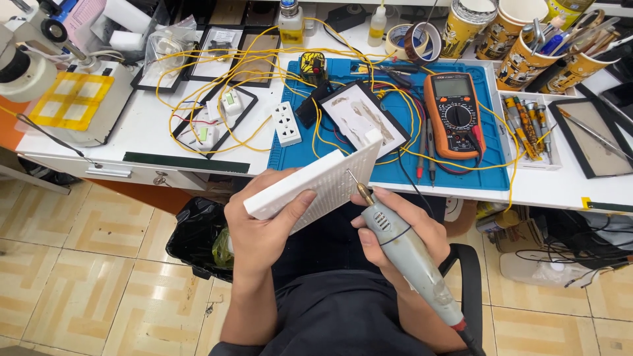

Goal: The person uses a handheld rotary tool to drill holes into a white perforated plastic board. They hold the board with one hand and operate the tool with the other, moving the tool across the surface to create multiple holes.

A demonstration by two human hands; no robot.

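My left hand (264, 227) grips a white perforated board (323, 181), a flat rectangular slab tilted up toward the desk. My right hand (395, 231) holds a grey pen-shaped rotary tool (405, 254) with a brass collet and a thin bit. The bit tip touches or nearly touches the dotted face of the board near its right side. The tool's cord runs off the bottom edge of the picture. Both hands are held over my lap, in front of the desk edge.
On the white desk (560, 188) lie a blue work mat (402, 168), an orange multimeter (455, 115), a white socket strip (285, 123), tangled yellow wires (264, 66), black trays, tape rolls (412, 41) and cups of tools (527, 56). A microscope (26, 59) stands left; a black bin (198, 237) sits below.
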